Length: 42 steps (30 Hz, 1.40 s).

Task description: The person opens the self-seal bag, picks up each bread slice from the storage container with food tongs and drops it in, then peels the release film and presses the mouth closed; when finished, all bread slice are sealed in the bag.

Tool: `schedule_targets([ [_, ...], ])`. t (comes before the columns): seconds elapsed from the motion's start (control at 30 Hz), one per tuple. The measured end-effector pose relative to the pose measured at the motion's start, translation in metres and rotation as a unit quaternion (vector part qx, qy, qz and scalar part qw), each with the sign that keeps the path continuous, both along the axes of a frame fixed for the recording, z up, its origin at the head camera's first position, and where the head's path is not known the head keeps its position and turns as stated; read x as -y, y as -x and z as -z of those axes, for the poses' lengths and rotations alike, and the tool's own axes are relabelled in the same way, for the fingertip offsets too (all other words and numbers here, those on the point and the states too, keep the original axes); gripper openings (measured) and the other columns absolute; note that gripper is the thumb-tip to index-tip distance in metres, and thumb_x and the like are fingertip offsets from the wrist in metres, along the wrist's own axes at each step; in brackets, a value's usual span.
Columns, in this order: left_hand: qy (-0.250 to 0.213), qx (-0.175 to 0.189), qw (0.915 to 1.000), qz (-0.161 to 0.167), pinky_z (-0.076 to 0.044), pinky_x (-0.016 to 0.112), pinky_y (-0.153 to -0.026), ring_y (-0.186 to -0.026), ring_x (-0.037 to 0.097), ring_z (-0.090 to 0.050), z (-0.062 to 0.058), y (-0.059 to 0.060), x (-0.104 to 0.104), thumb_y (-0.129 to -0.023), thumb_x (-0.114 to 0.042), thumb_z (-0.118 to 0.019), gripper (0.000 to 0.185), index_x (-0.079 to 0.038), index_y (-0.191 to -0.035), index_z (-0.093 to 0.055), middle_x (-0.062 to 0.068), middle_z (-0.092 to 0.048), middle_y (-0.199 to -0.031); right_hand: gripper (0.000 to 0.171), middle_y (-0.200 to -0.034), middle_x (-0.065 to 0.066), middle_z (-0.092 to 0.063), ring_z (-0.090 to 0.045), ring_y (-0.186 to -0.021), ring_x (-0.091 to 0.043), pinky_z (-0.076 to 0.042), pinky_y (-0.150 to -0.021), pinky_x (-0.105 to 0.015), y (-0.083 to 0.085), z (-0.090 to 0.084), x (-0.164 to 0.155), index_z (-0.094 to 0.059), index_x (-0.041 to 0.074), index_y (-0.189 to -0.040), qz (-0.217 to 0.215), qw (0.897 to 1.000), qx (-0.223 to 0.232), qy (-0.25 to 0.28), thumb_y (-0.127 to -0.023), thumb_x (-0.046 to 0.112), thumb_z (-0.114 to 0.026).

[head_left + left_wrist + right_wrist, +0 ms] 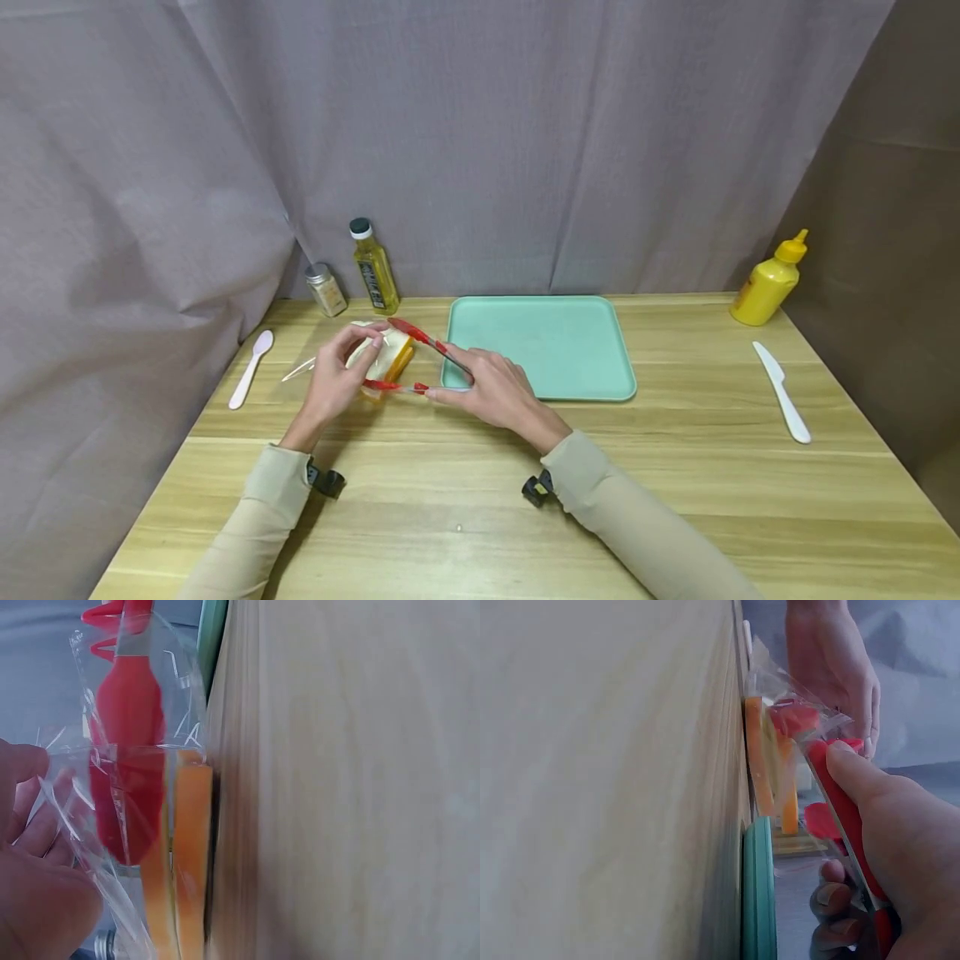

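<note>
My left hand (335,375) pinches the edge of a clear plastic bag (64,806) at its mouth. Inside the bag, slices of bread (392,357) with orange-brown crusts lie flat, stacked on the table. My right hand (501,390) grips red-tipped tongs (417,332) by their red and metal handles. The tongs stand spread, one tip on the far side of the bread and the other on the near side. In the left wrist view, one red tip (129,712) reaches within the bag beside the upper slice. The other tip's contact with the bread is hidden.
A green tray (540,346) lies right of the bread. Behind stand a seasoning jar (326,290) and an oil bottle (375,271). A white spoon (251,371) lies at left; a yellow squeeze bottle (767,287) and white knife (782,393) are at right.
</note>
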<state>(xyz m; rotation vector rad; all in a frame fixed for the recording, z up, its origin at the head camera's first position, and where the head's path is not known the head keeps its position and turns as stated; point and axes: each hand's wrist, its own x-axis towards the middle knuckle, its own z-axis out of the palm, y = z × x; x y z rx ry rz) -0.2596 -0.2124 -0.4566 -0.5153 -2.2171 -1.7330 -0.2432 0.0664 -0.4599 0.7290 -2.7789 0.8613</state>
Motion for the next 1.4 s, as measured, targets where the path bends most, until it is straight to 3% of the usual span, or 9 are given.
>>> schedule_targets([
  [0.53,-0.028,0.004,0.9989,-0.037,-0.054,0.025,-0.114,-0.121,0.01,-0.072,0.001,0.001,0.002,-0.107,-0.009,-0.068,0.022,0.01,-0.118,-0.068,0.025,-0.074,-0.13,0.066,-0.069,0.004,-0.049,-0.033,-0.058,-0.006,-0.03,-0.05,-0.023,0.002,0.002,-0.005,-0.059,0.027,-0.155,-0.043,0.997,0.057,0.03,-0.1,0.063,-0.071],
  [0.67,-0.023,0.0,0.9969,-0.075,-0.058,0.022,-0.102,-0.109,0.007,-0.073,0.001,0.002,0.004,-0.106,-0.009,-0.069,0.018,0.006,-0.116,-0.07,0.025,-0.076,-0.122,0.063,-0.099,0.0,-0.077,-0.038,-0.062,-0.008,-0.037,-0.054,-0.026,0.002,0.001,-0.006,-0.058,0.029,-0.155,-0.044,0.996,0.066,0.036,-0.102,0.06,-0.069],
  [0.73,-0.023,-0.001,0.9958,-0.089,-0.059,0.022,-0.098,-0.104,0.007,-0.073,0.002,0.003,0.005,-0.106,-0.01,-0.07,0.018,0.005,-0.116,-0.07,0.025,-0.077,-0.119,0.061,-0.107,0.0,-0.08,-0.041,-0.063,-0.007,-0.04,-0.055,-0.026,0.003,0.0,-0.006,-0.059,0.027,-0.155,-0.051,0.995,0.071,0.046,-0.103,0.059,-0.069],
  [0.9,-0.024,0.0,0.9951,-0.096,-0.059,0.023,-0.094,-0.103,0.011,-0.075,0.001,0.004,0.006,-0.106,-0.014,-0.071,0.018,0.003,-0.115,-0.071,0.023,-0.079,-0.118,0.062,-0.082,0.0,-0.071,-0.036,-0.054,-0.005,-0.039,-0.052,-0.024,0.005,-0.001,-0.008,-0.06,0.021,-0.154,-0.073,0.988,0.11,0.085,-0.104,0.055,-0.069],
  [1.0,-0.019,0.001,0.9952,-0.096,-0.059,0.023,-0.095,-0.105,0.015,-0.076,0.001,0.004,0.006,-0.106,-0.015,-0.072,0.019,0.002,-0.114,-0.071,0.022,-0.08,-0.117,0.061,-0.11,-0.006,-0.081,-0.035,-0.056,-0.006,-0.041,-0.056,-0.025,0.008,0.0,-0.009,-0.061,0.019,-0.154,-0.076,0.983,0.133,0.097,-0.105,0.054,-0.068],
  [1.1,-0.015,0.004,0.9951,-0.098,-0.059,0.023,-0.095,-0.104,0.014,-0.075,0.002,0.005,0.006,-0.106,-0.014,-0.072,0.019,0.003,-0.114,-0.072,0.023,-0.079,-0.117,0.059,-0.142,-0.008,-0.073,-0.039,-0.063,-0.007,-0.043,-0.063,-0.025,0.01,0.001,-0.011,-0.062,0.018,-0.153,-0.079,0.979,0.155,0.105,-0.106,0.053,-0.067],
  [1.13,-0.015,0.005,0.9951,-0.098,-0.059,0.022,-0.096,-0.104,0.012,-0.075,0.002,0.005,0.006,-0.106,-0.014,-0.072,0.019,0.003,-0.115,-0.071,0.024,-0.079,-0.117,0.059,-0.141,-0.008,-0.073,-0.042,-0.064,-0.007,-0.043,-0.063,-0.025,0.011,0.001,-0.012,-0.062,0.018,-0.153,-0.081,0.976,0.17,0.112,-0.106,0.053,-0.067],
  [1.3,-0.022,0.005,0.9944,-0.104,-0.059,0.02,-0.095,-0.102,0.006,-0.075,0.002,0.004,0.006,-0.106,-0.013,-0.072,0.018,0.003,-0.115,-0.071,0.024,-0.079,-0.118,0.06,-0.094,-0.012,-0.076,-0.044,-0.055,-0.011,-0.038,-0.052,-0.025,0.013,0.0,-0.019,-0.061,0.021,-0.155,-0.082,0.953,0.248,0.151,-0.106,0.055,-0.066],
  [1.4,-0.025,0.002,0.9938,-0.108,-0.059,0.02,-0.094,-0.1,0.005,-0.075,0.001,0.003,0.006,-0.106,-0.013,-0.072,0.018,0.003,-0.114,-0.071,0.024,-0.079,-0.116,0.06,-0.09,-0.008,-0.074,-0.044,-0.054,-0.01,-0.038,-0.05,-0.024,0.014,-0.001,-0.022,-0.061,0.023,-0.155,-0.075,0.956,0.241,0.147,-0.105,0.058,-0.065],
])
